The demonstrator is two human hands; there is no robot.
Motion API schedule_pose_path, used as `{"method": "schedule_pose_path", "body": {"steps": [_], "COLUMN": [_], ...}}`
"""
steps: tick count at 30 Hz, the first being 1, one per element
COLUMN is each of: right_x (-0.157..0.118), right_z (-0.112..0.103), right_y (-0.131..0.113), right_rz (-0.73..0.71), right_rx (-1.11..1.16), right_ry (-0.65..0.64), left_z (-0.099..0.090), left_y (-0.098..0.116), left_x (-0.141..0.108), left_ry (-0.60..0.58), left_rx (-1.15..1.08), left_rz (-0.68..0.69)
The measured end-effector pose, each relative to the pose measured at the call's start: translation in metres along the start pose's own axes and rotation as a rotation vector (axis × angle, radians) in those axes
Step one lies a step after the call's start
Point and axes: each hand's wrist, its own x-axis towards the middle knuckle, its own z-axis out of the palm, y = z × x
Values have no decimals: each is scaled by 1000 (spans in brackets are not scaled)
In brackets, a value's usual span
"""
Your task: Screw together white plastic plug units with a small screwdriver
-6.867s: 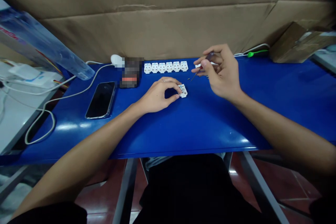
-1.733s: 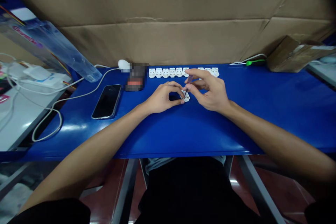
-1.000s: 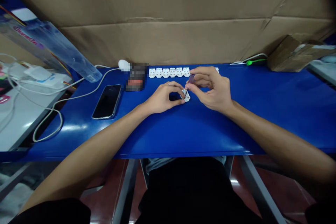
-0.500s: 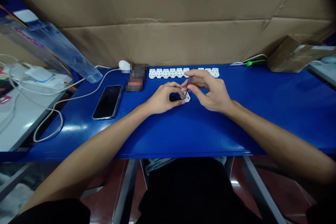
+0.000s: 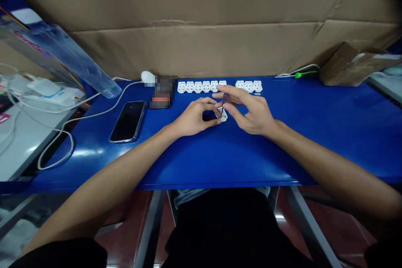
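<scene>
A person's left hand (image 5: 194,117) pinned a small white plastic connector (image 5: 222,114) to a blue metal workbench (image 5: 282,150) near the middle of the table, the hand curled and its thumb and fingertips closed on the connector's left side. The right hand (image 5: 253,114), partly open, pinched a slim purple-handled screwdriver (image 5: 225,99) between thumb and fingers, its thin shaft meeting the connector from above. The connector appeared light and stiff, though its small plastic parts might prove fragile. Being so small, it seemed likely to skid on the glossy surface, and its sides looked the surest place to take hold. Six matching connectors (image 5: 197,87) stood in a row toward the far edge, with three more (image 5: 248,86) just to the right across a short gap. A black smartphone (image 5: 127,121) lay to the left, near a white cable (image 5: 94,106) and a pixelated, unreadable object (image 5: 163,91). A cardboard sheet (image 5: 201,29) stood along the far edge, and a cardboard parcel (image 5: 342,67) sat at the far right.
</scene>
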Motion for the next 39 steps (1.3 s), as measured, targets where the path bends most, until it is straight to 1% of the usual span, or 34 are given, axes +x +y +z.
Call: {"method": "schedule_pose_path", "body": {"steps": [2,6,8,10,12,16,18,21,23,26,29,33,37,39], "right_x": [1,3,4,4,4,3,2,1,2,4,6,7,6,6], "right_z": [2,6,6,5,2,-2,-2,-1,0,1,1,-2,-5,-6], "right_y": [-1,-1,0,1,2,3,4,4,2,-1,-1,1,1,0], "right_rz": [-5,3,-1,-13,-16,26,39,94,122,106,73,12,57,75], "right_rx": [4,17,1,-34,-52,34,83,120,119,72,15,-10,25,64], "right_ry": [63,228,256,242,200,46,0,3,48,148,185,144,23,-9], "left_z": [0,0,0,0,-1,-2,-3,-3,-3,-3,-3,-2,-2,-3], "left_y": [0,0,1,2,2,0,-1,-2,-2,1,3,2,-1,-1], "left_x": [0,0,0,0,0,0,0,0,1,1,1,0,0,0], "left_ry": [-4,14,22,21,14,-3,-18,-30,-28,-23,-15,-9,-20,-28], "left_rx": [-4,5,1,-4,1,5,-3,-5,-2,3,8,5,0,0], "left_rz": [3,4,8,6,-1,5,10,3,-4,-6,-3,3,9,4]}}
